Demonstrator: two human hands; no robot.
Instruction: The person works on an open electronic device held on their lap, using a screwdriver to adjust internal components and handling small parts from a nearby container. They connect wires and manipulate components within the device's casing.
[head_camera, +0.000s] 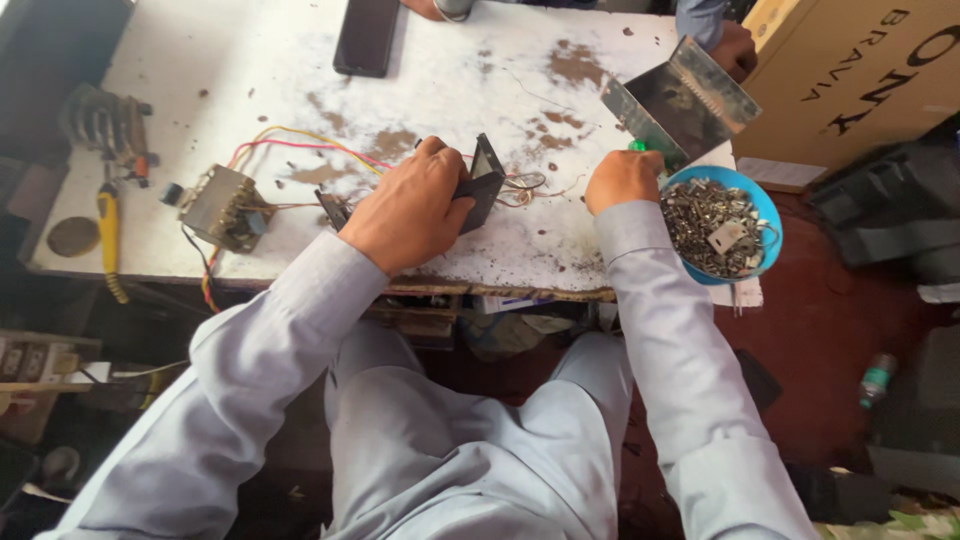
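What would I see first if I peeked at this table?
Probably the blue bowl at the table's right edge, heaped with small metal bits, with the right hand just beside it. Mid-table, the left hand grips a dark metal bracket, and colourful wires run left to a small transformer.

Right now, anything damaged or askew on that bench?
Yes. The white tabletop is badly worn: paint flaked off in brown patches, front edge chipped. The blue bowl of metal bits overhangs the right corner. The left hand grips a dark bracket; the right hand holds a green-handled tool.
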